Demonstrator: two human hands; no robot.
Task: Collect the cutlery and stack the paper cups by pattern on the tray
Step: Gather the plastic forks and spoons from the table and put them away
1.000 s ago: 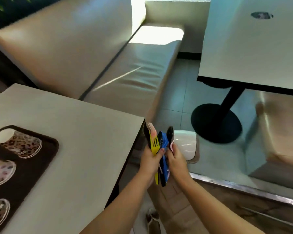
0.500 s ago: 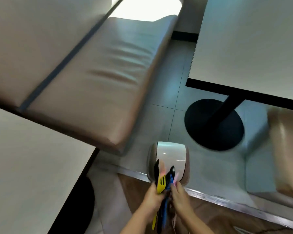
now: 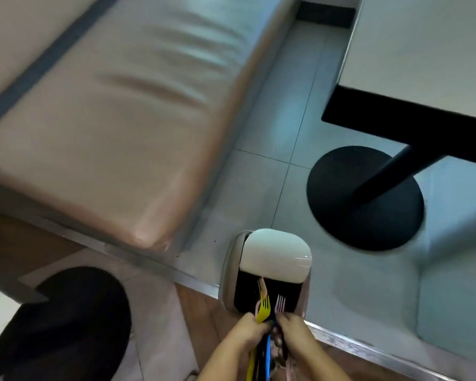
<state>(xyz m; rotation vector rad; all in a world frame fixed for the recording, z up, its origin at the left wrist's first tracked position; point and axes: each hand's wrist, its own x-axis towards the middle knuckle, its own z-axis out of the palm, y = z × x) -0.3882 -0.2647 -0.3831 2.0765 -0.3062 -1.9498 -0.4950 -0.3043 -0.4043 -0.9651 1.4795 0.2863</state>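
Observation:
Both hands hold a bundle of plastic cutlery (image 3: 264, 312) low in the view: a yellow fork, pink forks, and blue and black handles. My left hand (image 3: 248, 332) grips the bundle from the left and my right hand (image 3: 293, 329) grips it from the right. The fork tines point over the dark opening of a small bin (image 3: 228, 270), whose white lid (image 3: 275, 254) stands raised. The tray and the paper cups are out of view.
A beige bench seat (image 3: 107, 119) fills the left. A second table (image 3: 423, 50) with a black round base (image 3: 366, 199) stands at the right. My table's black base (image 3: 66, 325) shows bottom left. Grey tiles and a wooden floor strip lie below.
The view has swung further down and right, so my table top has almost left the frame. The hands with the cutlery have come over the bin, whose dark opening now shows below its white lid.

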